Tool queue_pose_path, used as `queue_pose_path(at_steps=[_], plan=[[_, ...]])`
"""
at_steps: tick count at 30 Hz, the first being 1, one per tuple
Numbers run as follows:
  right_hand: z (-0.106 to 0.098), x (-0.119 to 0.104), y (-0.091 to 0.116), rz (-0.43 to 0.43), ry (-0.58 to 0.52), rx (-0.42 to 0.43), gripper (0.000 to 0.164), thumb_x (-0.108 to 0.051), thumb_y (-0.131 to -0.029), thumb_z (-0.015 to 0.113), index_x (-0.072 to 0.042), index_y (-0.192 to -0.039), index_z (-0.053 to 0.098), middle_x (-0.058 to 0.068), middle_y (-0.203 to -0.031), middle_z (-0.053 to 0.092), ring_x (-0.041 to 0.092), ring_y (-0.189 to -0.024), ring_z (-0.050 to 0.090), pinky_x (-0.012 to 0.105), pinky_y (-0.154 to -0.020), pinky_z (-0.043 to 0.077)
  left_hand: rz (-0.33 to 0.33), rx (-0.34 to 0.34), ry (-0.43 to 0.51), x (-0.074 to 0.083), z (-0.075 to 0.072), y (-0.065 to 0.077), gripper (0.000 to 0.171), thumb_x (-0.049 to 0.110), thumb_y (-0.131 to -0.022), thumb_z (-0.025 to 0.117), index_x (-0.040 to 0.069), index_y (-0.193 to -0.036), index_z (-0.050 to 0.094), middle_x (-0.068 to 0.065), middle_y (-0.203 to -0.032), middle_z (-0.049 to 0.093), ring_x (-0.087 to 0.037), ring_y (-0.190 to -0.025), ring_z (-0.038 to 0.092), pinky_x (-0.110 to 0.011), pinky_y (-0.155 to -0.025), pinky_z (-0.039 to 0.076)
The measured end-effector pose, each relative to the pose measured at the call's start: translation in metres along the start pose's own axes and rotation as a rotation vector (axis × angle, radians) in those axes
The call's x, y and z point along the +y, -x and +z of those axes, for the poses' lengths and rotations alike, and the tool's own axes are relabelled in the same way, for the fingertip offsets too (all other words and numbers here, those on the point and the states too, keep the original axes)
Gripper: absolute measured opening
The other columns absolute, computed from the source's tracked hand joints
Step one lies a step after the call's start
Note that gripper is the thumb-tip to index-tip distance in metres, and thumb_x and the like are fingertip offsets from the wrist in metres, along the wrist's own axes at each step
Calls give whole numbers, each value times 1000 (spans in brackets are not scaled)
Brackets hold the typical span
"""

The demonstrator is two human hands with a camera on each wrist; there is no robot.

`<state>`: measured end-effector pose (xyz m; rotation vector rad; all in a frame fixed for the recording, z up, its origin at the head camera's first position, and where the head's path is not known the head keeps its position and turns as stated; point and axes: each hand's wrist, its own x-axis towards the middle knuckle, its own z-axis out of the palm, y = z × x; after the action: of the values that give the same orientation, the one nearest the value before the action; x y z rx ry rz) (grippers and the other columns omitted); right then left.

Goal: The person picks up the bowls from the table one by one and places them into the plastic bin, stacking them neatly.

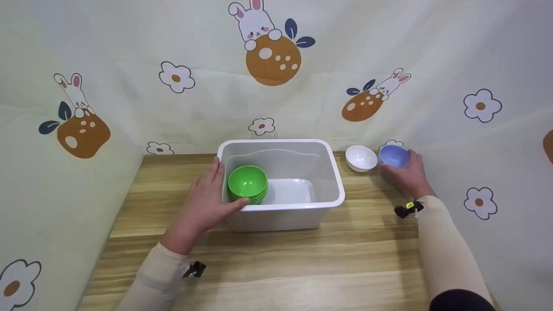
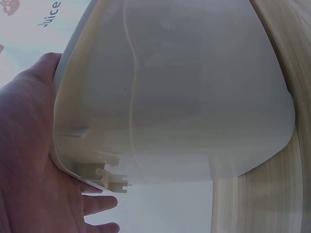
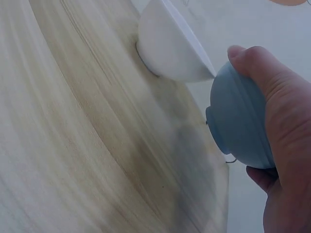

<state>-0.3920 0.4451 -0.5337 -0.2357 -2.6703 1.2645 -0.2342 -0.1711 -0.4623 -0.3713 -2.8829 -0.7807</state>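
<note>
At the right back, my right hand (image 1: 408,175) grips a blue bowl (image 1: 394,156) by its rim and side. In the right wrist view that blue bowl (image 3: 240,116) appears raised off the wood, its foot showing. Just left of it a white bowl (image 1: 361,158) stands upright on the table. My left hand (image 1: 207,198) rests against the front left corner of a white plastic bin (image 1: 276,218), thumb over the front rim and fingers along the left rim. Inside the bin, at its left, sits a stack of green bowls (image 1: 248,182).
The wood-grain table (image 1: 345,268) is bounded at the back and sides by a cloth (image 1: 207,108) printed with rabbits, oranges and flowers. The bin stands near the back edge, between the left hand and the white bowl.
</note>
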Motion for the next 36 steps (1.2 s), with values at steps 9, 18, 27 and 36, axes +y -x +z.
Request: queue_pose_path(at_steps=[9, 18, 27, 36], plan=[[-4, -11, 8, -41, -32, -27, 126, -42, -90, 93, 5, -174, 12, 33, -171, 25, 49, -149, 38, 64, -124, 39, -5, -6, -6, 0, -1, 1, 135, 87, -89, 67, -5, -174, 18, -23, -183, 10, -58, -157, 33, -72, -129, 23], [0, -25, 12, -97, -66, -37, 125, -40, -89, 95, 8, -172, 16, 33, -170, 29, 48, -150, 38, 63, -124, 36, -16, -21, 5, 0, -2, -1, 137, 90, -87, 67, -2, -175, 16, -20, -184, 7, -57, -158, 33, -70, -130, 22], [5, -45, 21, -121, -84, -80, 122, -40, -92, 93, 10, -172, 15, 35, -172, 28, 51, -153, 37, 64, -126, 34, -2, 4, -7, -2, 0, -1, 136, 87, -87, 69, -4, -174, 18, -23, -183, 11, -56, -158, 35, -72, -127, 27], [11, -67, 29, -157, 43, -133, 130, -57, -88, 92, 8, -172, 18, 36, -171, 31, 52, -155, 38, 68, -126, 34, -2, -5, -4, -1, 1, -2, 138, 91, -86, 66, -3, -175, 18, -22, -184, 9, -54, -159, 32, -70, -129, 25]])
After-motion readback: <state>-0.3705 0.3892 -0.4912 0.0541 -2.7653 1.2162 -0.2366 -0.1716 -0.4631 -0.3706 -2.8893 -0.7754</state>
